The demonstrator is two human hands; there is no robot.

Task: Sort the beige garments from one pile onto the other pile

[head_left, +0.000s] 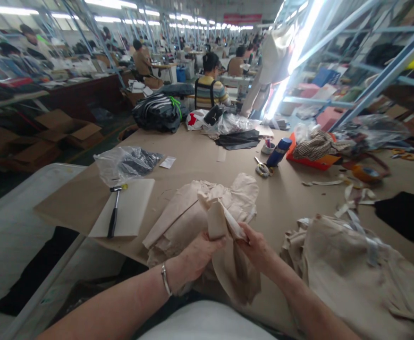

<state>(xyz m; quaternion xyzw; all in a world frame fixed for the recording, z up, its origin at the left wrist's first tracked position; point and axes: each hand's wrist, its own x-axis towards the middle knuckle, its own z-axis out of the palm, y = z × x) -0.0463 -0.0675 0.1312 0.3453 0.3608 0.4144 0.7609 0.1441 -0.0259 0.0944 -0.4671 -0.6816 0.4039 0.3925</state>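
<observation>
Between my hands is a beige fabric piece, its upper edges folded and its lower part hanging at the table's front edge. My left hand wears a bracelet and is closed on the piece's left side, thumb on top. On the other side my right hand pinches the right edge of the same piece. Just behind them lies a stack of beige fabric pieces, creased and overlapping. Right of my right arm a larger heap of beige fabric rests on the table.
A hammer lies on a white board at left, near a clear plastic bag. Scissors, a blue cylinder and an orange box stand behind. Black fabric is at far right. People sit farther back.
</observation>
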